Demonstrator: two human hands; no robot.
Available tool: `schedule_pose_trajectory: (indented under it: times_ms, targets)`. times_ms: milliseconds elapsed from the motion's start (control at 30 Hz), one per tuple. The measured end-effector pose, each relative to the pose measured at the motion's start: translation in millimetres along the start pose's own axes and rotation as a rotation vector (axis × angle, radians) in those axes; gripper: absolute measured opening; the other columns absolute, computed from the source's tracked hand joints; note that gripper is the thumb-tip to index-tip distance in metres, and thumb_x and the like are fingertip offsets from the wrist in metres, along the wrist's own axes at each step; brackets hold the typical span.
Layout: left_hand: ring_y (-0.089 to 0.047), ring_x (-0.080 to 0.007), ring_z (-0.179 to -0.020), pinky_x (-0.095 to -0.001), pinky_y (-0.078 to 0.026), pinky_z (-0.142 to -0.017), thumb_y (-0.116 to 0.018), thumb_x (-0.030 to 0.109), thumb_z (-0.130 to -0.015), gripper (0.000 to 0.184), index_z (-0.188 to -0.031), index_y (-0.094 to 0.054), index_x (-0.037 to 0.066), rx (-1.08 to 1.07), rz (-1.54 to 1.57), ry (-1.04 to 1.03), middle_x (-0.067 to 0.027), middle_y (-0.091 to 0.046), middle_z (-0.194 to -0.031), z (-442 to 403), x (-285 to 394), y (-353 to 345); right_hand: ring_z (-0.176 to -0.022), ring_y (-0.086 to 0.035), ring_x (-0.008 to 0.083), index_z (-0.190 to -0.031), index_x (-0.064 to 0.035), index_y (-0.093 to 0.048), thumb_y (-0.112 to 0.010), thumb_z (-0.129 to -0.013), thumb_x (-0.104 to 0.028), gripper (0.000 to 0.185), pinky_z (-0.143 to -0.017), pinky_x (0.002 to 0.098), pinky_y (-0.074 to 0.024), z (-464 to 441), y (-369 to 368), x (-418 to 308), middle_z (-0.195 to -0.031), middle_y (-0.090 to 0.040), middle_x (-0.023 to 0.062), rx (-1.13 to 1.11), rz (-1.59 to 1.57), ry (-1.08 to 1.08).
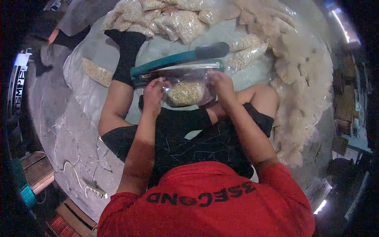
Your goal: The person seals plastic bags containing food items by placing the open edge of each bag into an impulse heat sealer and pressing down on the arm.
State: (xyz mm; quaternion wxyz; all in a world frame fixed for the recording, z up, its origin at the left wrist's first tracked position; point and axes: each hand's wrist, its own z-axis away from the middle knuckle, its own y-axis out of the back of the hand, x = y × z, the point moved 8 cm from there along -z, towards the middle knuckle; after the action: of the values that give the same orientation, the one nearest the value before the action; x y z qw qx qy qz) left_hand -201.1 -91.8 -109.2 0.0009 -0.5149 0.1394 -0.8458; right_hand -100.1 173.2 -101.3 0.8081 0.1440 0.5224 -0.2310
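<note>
A clear plastic bag of pale beans or grains [186, 93] is stretched between my hands, its open-looking upper part toward a hand sealer. My left hand [153, 94] pinches the bag's left edge. At the opposite edge, my right hand [222, 86] has its fingers closed on the plastic. Just beyond the bag lies the teal sealer [166, 62], its long arm raised, with a dark handle end [213, 49]. The bag's top edge lies close to the sealer's lower bar; I cannot tell whether they touch.
Filled bags [185, 25] are heaped at the far side, and more [298, 91] spread along the right. One filled bag [96, 72] lies on the left of the pale sheet [79, 85]. A power strip [96, 192] with a white cord sits at lower left.
</note>
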Motion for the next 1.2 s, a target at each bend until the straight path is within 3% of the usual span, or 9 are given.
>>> schedule_pose_trajectory:
  times_ms: [233,333,400,500,600,800,967,1133,1200]
  targets:
    - [-0.061,-0.0115,-0.073,-0.0255,-0.044,-0.061,-0.062,0.019,-0.098,0.016,-0.106,-0.066,0.006,0.023,0.138,-0.023,-0.0041,-0.07,-0.091,-10.5,-15.6,12.9,-0.071,-0.063,0.0137,-0.095,-0.0015,-0.072,-0.064,-0.097,-0.026,0.026,-0.064,0.0296,-0.0494,-21.8,2.2,14.0,-0.084,-0.072,0.0057,0.036,0.053,0.041]
    - [-0.062,-0.0129,-0.073,-0.0258,-0.045,-0.063,-0.062,0.017,-0.097,0.014,-0.104,-0.066,0.005,0.072,-0.257,-0.276,-0.0048,-0.069,-0.087,-17.1,1.1,21.9,-0.071,-0.067,0.0157,-0.093,-0.0012,-0.074,-0.068,-0.094,-0.027,0.027,-0.065,0.0322,-0.0522,-24.6,-0.7,14.3,-0.082,-0.074,0.0075,0.064,0.119,0.091]
    - [-0.062,-0.0153,-0.073,-0.0279,-0.046,-0.066,-0.061,0.016,-0.097,0.014,-0.102,-0.067,0.004,0.117,0.123,0.016,-0.0063,-0.069,-0.084,-22.5,-12.5,25.3,-0.07,-0.067,0.0164,-0.092,-0.0012,-0.074,-0.068,-0.093,-0.026,0.026,-0.065,0.0325,-0.0524,-29.0,-2.1,13.6,-0.081,-0.074,0.0078,0.065,0.149,0.105]
    - [-0.061,-0.0167,-0.073,-0.0301,-0.047,-0.07,-0.061,0.016,-0.097,0.015,-0.097,-0.066,0.002,0.073,-0.122,-0.099,-0.0078,-0.068,-0.083,-31.0,-4.8,20.1,-0.07,-0.067,0.0158,-0.093,-0.0014,-0.075,-0.069,-0.092,-0.022,0.022,-0.065,0.0319,-0.0524,-31.1,-8.2,10.5,-0.08,-0.074,0.0074,0.06,0.147,0.056]
    - [-0.061,-0.0167,-0.072,-0.0312,-0.047,-0.072,-0.062,0.016,-0.097,0.016,-0.093,-0.065,0.001,0.18,0.099,-0.139,-0.0083,-0.068,-0.082,-27.3,-6.6,14.0,-0.069,-0.067,0.0153,-0.095,-0.0019,-0.075,-0.068,-0.092,-0.018,0.018,-0.064,0.0315,-0.0524,-30.0,-6.8,13.2,-0.081,-0.075,0.0073,0.063,0.038,0.009]
    - [-0.061,-0.0168,-0.074,-0.0316,-0.048,-0.07,-0.062,0.015,-0.097,0.016,-0.091,-0.063,0.001,0.202,-0.008,-0.104,-0.0088,-0.067,-0.08,-23.5,-2.8,17.1,-0.064,-0.061,0.0108,-0.094,0.0002,-0.074,-0.065,-0.096,-0.018,0.021,-0.056,0.026,-0.0478,-30.5,-3.0,5.5,-0.08,-0.071,0.0043,0.121,0.148,0.136]
    - [-0.061,-0.017,-0.07,-0.0322,-0.05,-0.068,-0.062,0.013,-0.097,0.014,-0.091,-0.063,0.001,0.255,0.125,-0.064,-0.0088,-0.067,-0.081,-23.4,-7.9,17.2,-0.065,-0.067,0.0198,-0.093,0.0006,-0.075,-0.068,-0.093,-0.031,0.032,-0.062,0.0351,-0.0523,-22.5,-4.8,-22.7,-0.076,-0.073,0.0116,0.249,0.569,0.261]
    - [-0.06,-0.0169,-0.067,-0.0326,-0.05,-0.068,-0.061,0.013,-0.097,0.015,-0.09,-0.064,0.0,0.201,0.183,-0.063,-0.0085,-0.067,-0.079,-20.4,-3.4,14.3,-0.071,-0.07,0.0273,-0.09,-0.0009,-0.074,-0.071,-0.089,-0.035,0.034,-0.069,0.04,-0.0538,-23.2,-5.0,-19.5,-0.078,-0.072,0.0156,0.263,0.54,0.195]
    - [-0.061,-0.0171,-0.067,-0.0327,-0.05,-0.065,-0.061,0.014,-0.097,0.017,-0.09,-0.064,0.0,0.271,-0.04,-0.085,-0.0087,-0.066,-0.078,-14.8,6.2,13.6,-0.074,-0.071,0.0307,-0.087,-0.0021,-0.073,-0.072,-0.087,-0.032,0.03,-0.072,0.041,-0.0544,-22.9,0.5,-16.1,-0.08,-0.073,0.0161,0.267,0.528,0.148]
